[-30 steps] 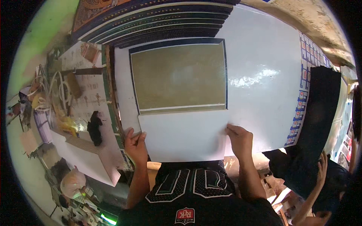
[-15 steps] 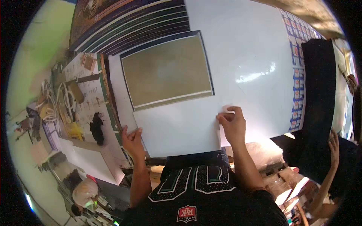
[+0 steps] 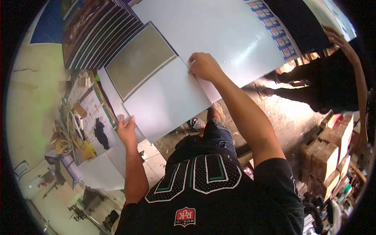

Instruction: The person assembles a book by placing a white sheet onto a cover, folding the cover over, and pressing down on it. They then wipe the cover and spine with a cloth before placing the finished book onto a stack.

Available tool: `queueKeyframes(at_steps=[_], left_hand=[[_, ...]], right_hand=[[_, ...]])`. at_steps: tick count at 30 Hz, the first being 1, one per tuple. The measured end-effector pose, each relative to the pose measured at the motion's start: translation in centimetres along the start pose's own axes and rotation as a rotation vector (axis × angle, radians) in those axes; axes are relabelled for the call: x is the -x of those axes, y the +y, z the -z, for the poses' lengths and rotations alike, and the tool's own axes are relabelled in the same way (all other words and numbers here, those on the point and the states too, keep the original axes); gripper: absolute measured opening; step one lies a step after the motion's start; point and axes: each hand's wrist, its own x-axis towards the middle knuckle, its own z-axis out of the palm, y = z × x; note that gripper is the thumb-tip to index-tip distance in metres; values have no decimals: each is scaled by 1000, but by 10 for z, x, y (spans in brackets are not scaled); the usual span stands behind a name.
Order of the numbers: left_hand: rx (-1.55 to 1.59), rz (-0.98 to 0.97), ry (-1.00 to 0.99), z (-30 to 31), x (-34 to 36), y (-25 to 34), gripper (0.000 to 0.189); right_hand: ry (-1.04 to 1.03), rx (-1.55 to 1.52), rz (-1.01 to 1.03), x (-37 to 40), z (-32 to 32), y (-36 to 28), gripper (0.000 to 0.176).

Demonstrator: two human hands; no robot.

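Note:
A smooth white sheet (image 3: 168, 105) lies on the work surface, its near edge reaching out in front of my body. Beyond it and touching its far edge is an olive-tan panel (image 3: 141, 58) with a dark border. My left hand (image 3: 127, 132) is at the sheet's left edge, thumb and fingers apart, with the thumb close to that edge. My right hand (image 3: 205, 67) is closed in a pinch at the sheet's right edge, near the panel's right corner. The right fingertips partly hide what they grip.
A stack of dark striped printed sheets (image 3: 105, 33) is at the far left. To the right spreads a large glossy white sheet (image 3: 219, 31) with a blue logo strip (image 3: 274, 31). Another person's legs (image 3: 297, 86) stand at right, above cardboard boxes (image 3: 321, 156). Coiled cable (image 3: 66, 141) lies left.
My view has turned, so the sheets now appear slanted. My right hand has moved farther up along the white sheet's right edge. My left hand stays by the left edge.

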Motion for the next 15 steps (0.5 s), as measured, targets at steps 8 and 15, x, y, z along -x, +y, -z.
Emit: queueKeyframes(at_steps=[8, 15], left_hand=[[74, 71, -56, 7, -14, -11, 62], [37, 172, -15, 4, -17, -1, 60]], right_hand=[[110, 224, 124, 2, -10, 1, 18], [84, 363, 98, 4, -13, -16, 35]])
